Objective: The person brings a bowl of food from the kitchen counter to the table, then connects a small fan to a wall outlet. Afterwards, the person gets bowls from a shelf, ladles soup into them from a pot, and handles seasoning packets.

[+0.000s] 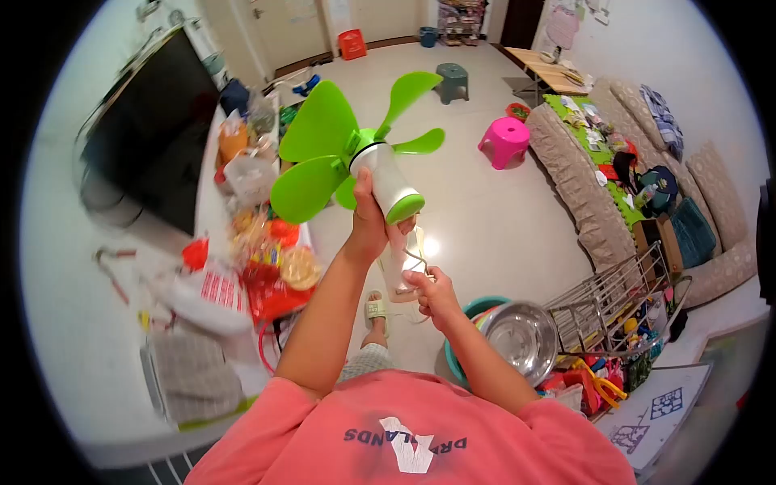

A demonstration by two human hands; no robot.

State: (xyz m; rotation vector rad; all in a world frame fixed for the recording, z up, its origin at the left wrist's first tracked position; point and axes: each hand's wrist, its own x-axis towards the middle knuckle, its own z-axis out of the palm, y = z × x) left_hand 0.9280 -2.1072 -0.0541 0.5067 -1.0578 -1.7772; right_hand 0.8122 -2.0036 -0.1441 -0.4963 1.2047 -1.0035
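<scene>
A small electric fan (384, 179) with bright green blades and a white body with a green end cap is held up in front of me. My left hand (369, 218) is closed around its white body from the left side. Below the body hangs a pale, partly see-through piece (402, 263) with a thin cord (415, 255) beside it. My right hand (437, 295) is closed at the lower right edge of this pale piece, below the fan. Whether that piece is joined to the fan I cannot tell.
On the left, a long cabinet carries bags and food packets (271, 267) below a large television (153, 129). A pink stool (505, 143) and a dark green stool (453, 83) stand on the floor. Close on the right are a metal basin (520, 339) and a metal rack (610, 307).
</scene>
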